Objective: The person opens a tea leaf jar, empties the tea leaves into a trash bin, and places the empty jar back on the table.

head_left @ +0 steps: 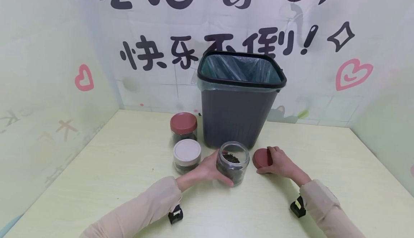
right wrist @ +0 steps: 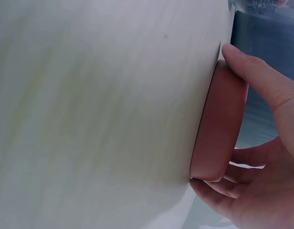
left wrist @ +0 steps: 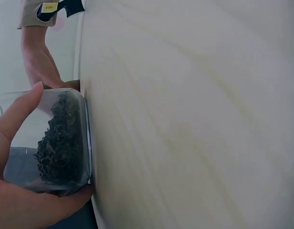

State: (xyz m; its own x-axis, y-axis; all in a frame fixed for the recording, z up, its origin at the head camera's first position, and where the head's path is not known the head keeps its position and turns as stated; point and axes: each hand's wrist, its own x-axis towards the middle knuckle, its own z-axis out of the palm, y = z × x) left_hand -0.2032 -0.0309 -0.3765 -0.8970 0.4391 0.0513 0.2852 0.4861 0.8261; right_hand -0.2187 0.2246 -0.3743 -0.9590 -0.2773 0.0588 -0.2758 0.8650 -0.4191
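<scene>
An uncapped clear jar (head_left: 237, 175) stands upright on the table, partly filled with dark, curly dried bits that look like tea leaves (left wrist: 63, 143). My left hand (head_left: 208, 168) grips its side, thumb in front and fingers behind. To the right of the jar, a red lid (head_left: 261, 158) lies flat on the table. Around its edge curl the thumb and fingers of my right hand (head_left: 280, 162); the right wrist view shows the lid's side (right wrist: 218, 124) between them. The left fingertips are mostly hidden behind the jar.
A dark trash bin (head_left: 234, 116) with a plastic liner stands behind the jar. Left of it are a red-lidded jar (head_left: 183, 123) and, nearer, a white-lidded jar (head_left: 187, 152). Printed wall sheets (head_left: 155, 98) enclose the table (head_left: 97, 173) at the back and sides.
</scene>
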